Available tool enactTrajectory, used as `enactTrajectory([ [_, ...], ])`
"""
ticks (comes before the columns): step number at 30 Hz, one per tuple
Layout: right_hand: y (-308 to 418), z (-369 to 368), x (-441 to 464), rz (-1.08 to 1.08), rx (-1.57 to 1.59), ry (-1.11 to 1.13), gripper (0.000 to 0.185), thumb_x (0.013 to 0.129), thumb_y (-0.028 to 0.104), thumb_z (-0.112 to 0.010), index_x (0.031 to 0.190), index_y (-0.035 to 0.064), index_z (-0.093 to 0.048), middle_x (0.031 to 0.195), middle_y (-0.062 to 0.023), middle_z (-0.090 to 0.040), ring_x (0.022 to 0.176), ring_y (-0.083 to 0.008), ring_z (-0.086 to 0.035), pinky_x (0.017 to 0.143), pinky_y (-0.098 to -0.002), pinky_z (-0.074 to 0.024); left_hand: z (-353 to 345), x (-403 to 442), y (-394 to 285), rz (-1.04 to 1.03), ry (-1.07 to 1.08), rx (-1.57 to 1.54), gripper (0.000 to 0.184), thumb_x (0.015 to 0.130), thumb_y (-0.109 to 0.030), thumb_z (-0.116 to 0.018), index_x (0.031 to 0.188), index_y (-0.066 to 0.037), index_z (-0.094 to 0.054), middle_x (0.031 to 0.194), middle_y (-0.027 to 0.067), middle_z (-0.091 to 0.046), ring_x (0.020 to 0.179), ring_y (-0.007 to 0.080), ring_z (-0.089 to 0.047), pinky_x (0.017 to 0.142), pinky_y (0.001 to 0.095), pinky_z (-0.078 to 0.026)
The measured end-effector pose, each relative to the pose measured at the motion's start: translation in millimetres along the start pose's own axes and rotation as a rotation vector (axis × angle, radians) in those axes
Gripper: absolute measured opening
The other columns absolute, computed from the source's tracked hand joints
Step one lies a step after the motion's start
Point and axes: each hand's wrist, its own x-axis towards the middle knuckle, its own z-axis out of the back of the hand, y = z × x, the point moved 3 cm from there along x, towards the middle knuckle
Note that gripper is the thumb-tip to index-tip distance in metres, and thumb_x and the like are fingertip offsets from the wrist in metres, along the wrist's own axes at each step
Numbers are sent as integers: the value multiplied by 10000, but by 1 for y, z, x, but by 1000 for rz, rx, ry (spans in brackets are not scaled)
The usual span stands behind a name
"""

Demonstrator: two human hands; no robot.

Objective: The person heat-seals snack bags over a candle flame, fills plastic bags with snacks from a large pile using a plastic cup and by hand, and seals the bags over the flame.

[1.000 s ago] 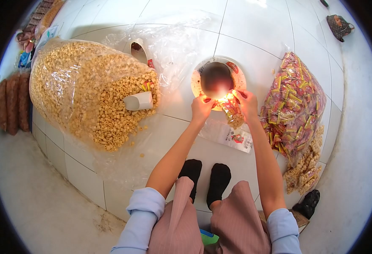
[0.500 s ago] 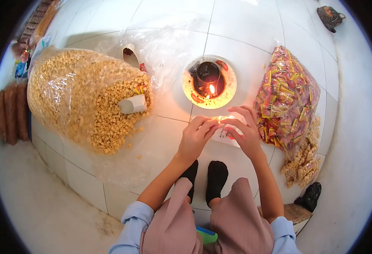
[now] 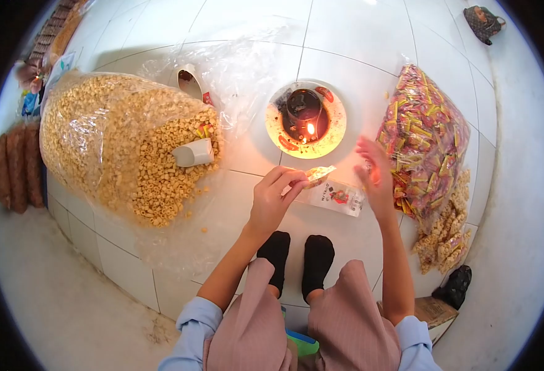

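My left hand (image 3: 276, 196) pinches a small clear packet of snacks (image 3: 317, 174) by one end. Its other end points right, over a printed plastic pouch (image 3: 339, 196) lying on the floor. To the right, my right hand (image 3: 376, 176) is raised with its fingers apart, slightly blurred, and nothing shows in it. Beyond both hands stands a plate (image 3: 274, 131) with a dark glass (image 3: 304, 105) on it and a small flame (image 3: 311, 128) burning at the near side.
A large bag of ring-shaped snacks (image 3: 108, 136) lies at the left, with a white scoop (image 3: 194, 153) at its mouth. At the right is a bag of red and yellow sachets (image 3: 423, 142), with filled snack packets (image 3: 442, 238) below. A black bag (image 3: 456, 287) sits lower right.
Both hands have drawn back from the flame toward me. My right hand has come off the packet and moved right, while my left hand keeps hold of it. The pouch is more exposed.
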Motion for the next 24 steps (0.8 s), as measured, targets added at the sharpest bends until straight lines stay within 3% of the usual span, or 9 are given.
enactTrajectory([
  [2, -1, -12, -1, 116, 67, 53, 188, 791, 11, -576, 979, 3, -590, 941, -59, -583, 987, -157, -500, 824, -270, -408, 0, 4, 3, 27, 34, -35, 90, 730, -5, -648, 810, 12, -611, 785, 66, -587, 658, 132, -561, 594, 235, -457],
  [4, -12, -27, -4, -84, 370, 335, 159, 811, 28, -568, 963, -14, -589, 985, -86, -580, 1002, -147, -509, 843, -258, -413, -3, 9, 11, 106, 123, -130, 85, 763, -35, -634, 832, 9, -610, 787, 49, -596, 672, 110, -557, 617, 228, -455],
  [5, -19, -30, -4, -225, 447, 310, 139, 811, 41, -579, 935, -21, -588, 970, -87, -592, 925, -127, -545, 828, -254, -429, -5, 10, 16, 105, 119, -128, 85, 763, -35, -634, 832, 9, -610, 787, 49, -596, 672, 110, -557, 617, 228, -455],
  [7, -26, -34, -4, -287, 399, 258, 128, 815, 50, -579, 924, -17, -586, 925, -69, -596, 875, -114, -558, 802, -239, -439, -13, 10, 39, 384, 122, -434, 98, 801, -74, -612, 870, -5, -610, 776, 16, -586, 681, 82, -541, 637, 219, -444],
  [10, -39, -42, -4, -386, 336, 149, 117, 818, 68, -580, 904, -12, -585, 851, -39, -600, 804, -91, -566, 762, -223, -450, -21, 15, 63, 512, 212, -522, 147, 837, -143, -583, 915, -20, -605, 785, -12, -572, 704, 56, -519, 668, 201, -423],
  [13, -56, -50, 0, -435, 332, 86, 130, 810, 85, -588, 892, -15, -590, 826, -36, -609, 785, -83, -570, 742, -218, -453, -29, 12, 75, 602, 156, -660, 193, 846, -206, -575, 927, -33, -605, 786, -27, -561, 720, 38, -500, 693, 187, -404],
  [17, -67, -53, 7, -437, 322, 26, 139, 797, 90, -588, 881, -20, -598, 809, -38, -616, 765, -78, -576, 722, -211, -454, -37, 7, 88, 684, 86, -677, 247, 816, -231, -612, 922, -8, -607, 799, 3, -592, 717, 51, -517, 675, 200, -420],
  [24, -69, -59, 11, -442, 293, -2, 139, 789, 87, -590, 869, -26, -603, 804, -35, -614, 748, -80, -573, 699, -210, -451, -43, 1, 96, 680, -57, -667, 189, 824, -189, -598, 909, -21, -611, 784, -6, -598, 701, 37, -512, 658, 188, -417],
])
